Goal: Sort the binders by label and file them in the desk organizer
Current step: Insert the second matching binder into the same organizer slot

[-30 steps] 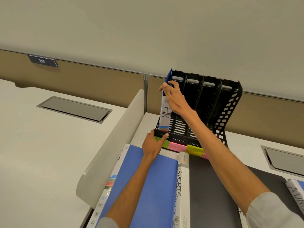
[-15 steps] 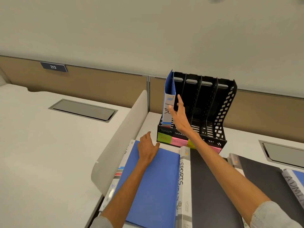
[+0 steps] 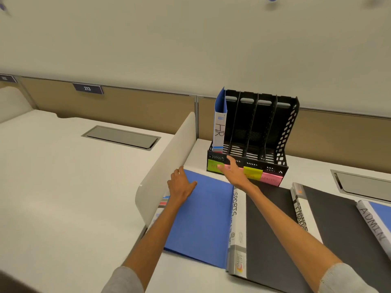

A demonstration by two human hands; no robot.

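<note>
So, HR binder [image 3: 219,132] stands leftmost in organizer [image 3: 284,132]; hands [image 3: 179,185] [image 3: 231,172] nearer, off it.

Wall [image 3: 190,43]: standing plain and cream above tan partitions [image 3: 137,111].
Desks [image 3: 53,187]: lying white, a curved divider [image 3: 167,161] splitting them.

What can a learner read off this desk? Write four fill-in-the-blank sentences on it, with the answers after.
1. The upright binder in the desk organizer is labelled ____.
2. The sticky note on the organizer's front below that binder is ____.
3. The left hand rests on a flat binder whose cover is ____.
4. The spine of the rightmost binder reads ____.

Missing words: HR; green; blue; ADMIN.
</note>
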